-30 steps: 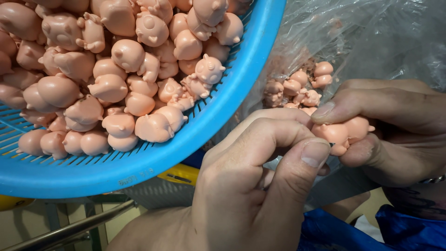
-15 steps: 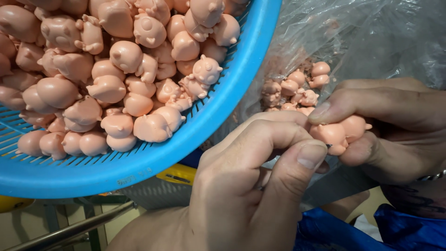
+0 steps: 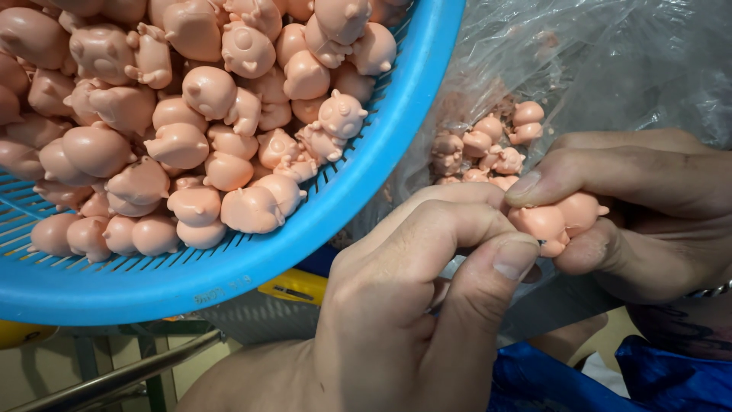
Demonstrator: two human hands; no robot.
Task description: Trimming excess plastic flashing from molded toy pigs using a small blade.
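Observation:
My right hand [image 3: 648,206] pinches a small pink animal figurine [image 3: 560,220] between thumb and fingers. My left hand [image 3: 412,297] comes up from below, its thumb and forefinger meeting the same figurine from the left side. Both hands are just in front of a clear plastic bag [image 3: 610,61] that holds several more pink figurines [image 3: 488,149]. To the left, a round blue slotted basket [image 3: 366,183] is heaped with many of the same pink figurines [image 3: 191,130].
Under the basket a yellow piece [image 3: 293,286] and a grey metal bar [image 3: 114,378] show. Blue cloth [image 3: 610,381] lies at the bottom right. A metal bracelet [image 3: 709,290] is on my right wrist.
Both hands have stayed on the figurine; my left thumb and forefinger have shifted slightly against it. The view has drifted a little.

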